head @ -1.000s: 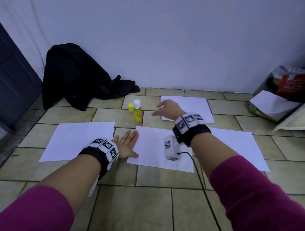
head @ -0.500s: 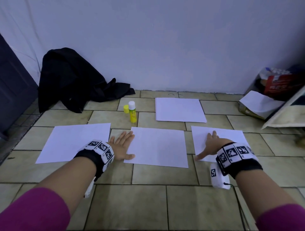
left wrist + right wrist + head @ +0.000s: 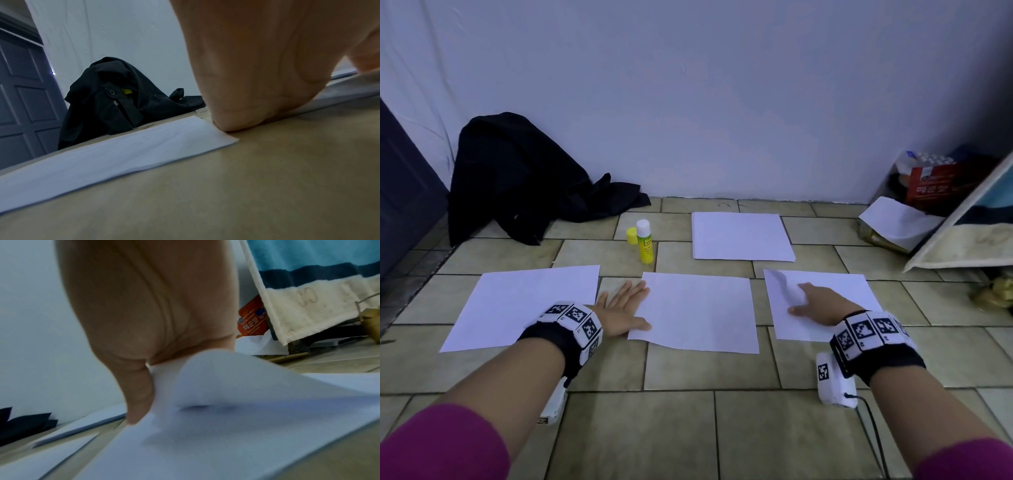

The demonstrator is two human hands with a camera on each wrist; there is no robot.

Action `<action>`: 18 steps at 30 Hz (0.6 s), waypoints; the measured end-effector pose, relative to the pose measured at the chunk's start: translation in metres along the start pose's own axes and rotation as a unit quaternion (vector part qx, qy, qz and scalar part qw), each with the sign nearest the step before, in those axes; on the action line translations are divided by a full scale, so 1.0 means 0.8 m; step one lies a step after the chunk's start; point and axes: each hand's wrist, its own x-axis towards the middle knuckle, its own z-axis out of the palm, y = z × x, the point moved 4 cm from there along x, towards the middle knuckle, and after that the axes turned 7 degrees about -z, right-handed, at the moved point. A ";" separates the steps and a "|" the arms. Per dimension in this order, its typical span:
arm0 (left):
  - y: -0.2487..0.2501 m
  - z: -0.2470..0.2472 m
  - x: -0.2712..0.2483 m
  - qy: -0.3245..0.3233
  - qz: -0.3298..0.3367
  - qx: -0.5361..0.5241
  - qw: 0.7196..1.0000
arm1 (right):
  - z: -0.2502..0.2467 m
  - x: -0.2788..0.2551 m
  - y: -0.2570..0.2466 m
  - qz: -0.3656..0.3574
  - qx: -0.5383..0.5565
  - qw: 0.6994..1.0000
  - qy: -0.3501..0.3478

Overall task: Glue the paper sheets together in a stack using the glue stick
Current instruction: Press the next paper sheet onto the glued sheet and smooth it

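Several white paper sheets lie apart on the tiled floor: a left sheet (image 3: pixel 527 305) (image 3: pixel 123 154), a middle sheet (image 3: pixel 698 311), a right sheet (image 3: pixel 832 301) (image 3: pixel 226 434) and a far sheet (image 3: pixel 741 236). My left hand (image 3: pixel 625 308) (image 3: pixel 257 73) rests flat, fingers straight, on the middle sheet's left edge. My right hand (image 3: pixel 803 298) (image 3: pixel 156 321) is on the right sheet. It pinches the sheet's left part, which buckles up under the palm, and the far left corner curls off the floor. The yellow glue stick (image 3: pixel 644 241) stands upright and uncapped behind the middle sheet, with its yellow cap (image 3: pixel 631 235) beside it.
A black garment (image 3: pixel 524 181) (image 3: pixel 115 100) is heaped against the wall at back left beside a dark door (image 3: pixel 404 192). Boxes, a red packet (image 3: pixel 931 188) and a leaning board with a towel (image 3: pixel 962 240) (image 3: pixel 318 296) crowd the back right corner. Bare tiles lie in front of the sheets.
My right hand moved from the far sheet back and right onto the right sheet, whose left part has now lifted and curled. The left hand has stayed on the middle sheet.
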 end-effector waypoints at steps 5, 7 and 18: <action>-0.003 0.006 0.001 0.011 0.023 0.072 0.997 | -0.036 -0.010 0.014 0.042 0.095 0.986 0.130; -0.004 0.008 0.003 0.016 0.024 0.078 0.997 | -0.049 -0.017 0.008 0.042 0.118 0.975 0.183; 0.002 0.015 0.010 0.022 -0.009 0.116 0.993 | 0.029 -0.023 -0.160 -0.117 0.066 0.990 0.052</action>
